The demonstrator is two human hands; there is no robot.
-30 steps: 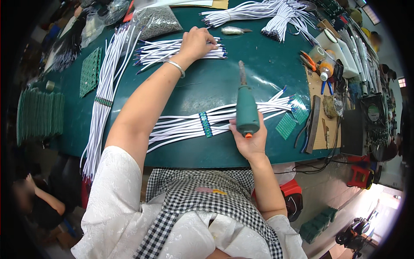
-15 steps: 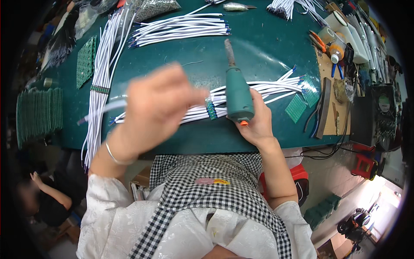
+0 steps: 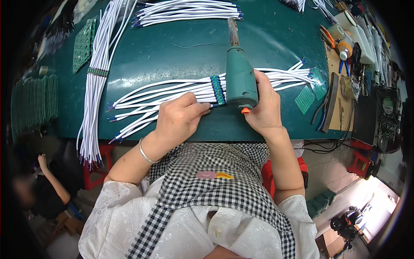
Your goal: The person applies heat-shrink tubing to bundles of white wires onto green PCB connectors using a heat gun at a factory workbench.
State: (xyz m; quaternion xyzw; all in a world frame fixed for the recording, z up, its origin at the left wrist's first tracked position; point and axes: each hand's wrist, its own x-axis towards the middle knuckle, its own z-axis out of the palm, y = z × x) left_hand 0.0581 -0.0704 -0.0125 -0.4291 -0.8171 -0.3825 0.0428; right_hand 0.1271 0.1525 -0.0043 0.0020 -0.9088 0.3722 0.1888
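Note:
In my right hand [image 3: 266,105] is a green heat-gun-like tool [image 3: 241,80], its discoloured metal tube pointing away from me. The tool is held over a bundle of white cables [image 3: 172,88] and hides part of it. A narrow green circuit board strip [image 3: 218,90] crosses the cables' middle, just left of the tool. My left hand [image 3: 179,118] is closed, with thumb and index finger pinching a white cable near the strip's lower end. On the left, the cables' blue and brown wire ends fan out over the table.
Another long white cable bundle [image 3: 97,93] with a board strip lies at left, and more cables [image 3: 185,14] at the back. Board panels [image 3: 34,105] stand at far left. Small green boards [image 3: 305,100], pliers [image 3: 327,36] and a bottle [image 3: 345,49] are on the right.
My left hand has come down from above the cables to the strip's lower end, pinching a cable there. The tool stays in my right hand. The whole view has shifted slightly.

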